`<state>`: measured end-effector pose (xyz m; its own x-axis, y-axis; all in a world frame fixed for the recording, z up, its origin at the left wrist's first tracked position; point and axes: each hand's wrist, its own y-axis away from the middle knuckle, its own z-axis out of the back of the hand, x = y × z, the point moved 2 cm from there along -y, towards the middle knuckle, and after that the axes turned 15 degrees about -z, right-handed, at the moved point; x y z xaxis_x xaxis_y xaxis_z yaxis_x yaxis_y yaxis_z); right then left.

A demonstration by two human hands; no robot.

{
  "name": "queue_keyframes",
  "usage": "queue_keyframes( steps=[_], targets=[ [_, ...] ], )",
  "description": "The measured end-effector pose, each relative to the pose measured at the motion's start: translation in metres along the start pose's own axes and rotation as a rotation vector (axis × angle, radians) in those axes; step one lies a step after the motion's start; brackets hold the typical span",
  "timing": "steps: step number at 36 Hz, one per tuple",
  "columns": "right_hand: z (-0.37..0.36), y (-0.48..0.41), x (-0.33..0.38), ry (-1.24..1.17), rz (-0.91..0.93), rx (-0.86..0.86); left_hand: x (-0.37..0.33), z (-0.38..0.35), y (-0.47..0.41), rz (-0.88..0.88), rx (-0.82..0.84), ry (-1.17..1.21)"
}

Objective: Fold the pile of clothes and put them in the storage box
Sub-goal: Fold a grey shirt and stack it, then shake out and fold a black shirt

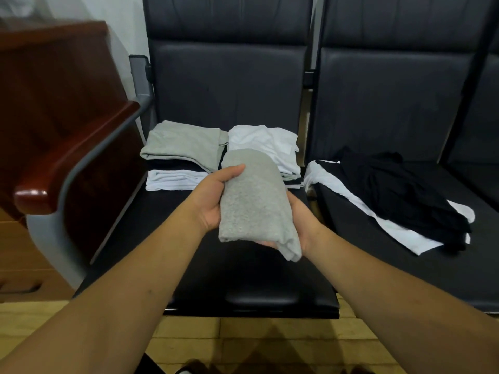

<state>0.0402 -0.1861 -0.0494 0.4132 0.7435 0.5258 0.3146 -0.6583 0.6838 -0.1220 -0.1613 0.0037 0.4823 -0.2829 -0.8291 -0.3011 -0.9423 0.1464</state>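
Garment of folded grey knit was clasped by left hand and right hand; layers were best kept flat.

**Waiting room or office lobby, going by the furniture**

I'm facing a row of linked seats. Their black padded backs and cushions are joined side by side on a grey metal frame, as public waiting benches are. The near end has a glossy dark-red wooden armrest. To my left stands a tall panel of the same polished wood, like the side of a reception desk or office cabinet. Behind it is a plain white wall, and below me are pale yellowish floor tiles.
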Motion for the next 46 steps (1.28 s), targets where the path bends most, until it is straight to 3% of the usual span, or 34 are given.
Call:
queue_keyframes(
  steps=[2,8,13,20,23,26,29,31,35,38,42,46],
  targets=[
    [-0.002,-0.007,0.013,-0.067,-0.006,0.041,-0.006,0.005,-0.006,-0.01,-0.029,0.001],
    [-0.024,-0.014,0.072,0.124,0.181,-0.112,-0.043,0.029,-0.023,-0.032,-0.164,-0.158],
    [-0.071,-0.024,0.125,0.262,0.293,-0.11,-0.095,0.045,-0.049,-0.099,-0.259,-0.31],
    [-0.139,-0.084,0.179,0.386,0.402,-0.164,-0.167,0.084,-0.104,-0.156,-0.35,-0.525],
    [-0.158,-0.114,0.191,0.407,0.42,-0.218,-0.182,0.108,-0.13,-0.259,-0.445,-0.632],
    [-0.163,-0.147,0.191,0.484,0.461,-0.349,-0.178,0.136,-0.151,-0.39,-0.447,-1.018],
    [-0.156,-0.175,0.179,0.716,0.461,-0.478,-0.152,0.158,-0.162,-0.267,-0.285,-1.499],
    [-0.152,-0.182,0.169,0.795,0.461,-0.482,-0.139,0.164,-0.163,-0.223,-0.272,-1.631],
    [-0.146,-0.18,0.159,0.967,0.503,-0.491,-0.133,0.162,-0.158,-0.285,-0.314,-1.734],
    [-0.144,-0.166,0.161,0.963,0.528,-0.513,-0.138,0.157,-0.15,-0.28,-0.35,-1.809],
    [-0.125,-0.13,0.164,0.942,0.568,-0.499,-0.144,0.135,-0.131,-0.477,-0.421,-1.835],
    [-0.076,-0.08,0.161,0.924,0.582,-0.515,-0.129,0.091,-0.115,-0.604,-0.32,-1.739]
  ],
)
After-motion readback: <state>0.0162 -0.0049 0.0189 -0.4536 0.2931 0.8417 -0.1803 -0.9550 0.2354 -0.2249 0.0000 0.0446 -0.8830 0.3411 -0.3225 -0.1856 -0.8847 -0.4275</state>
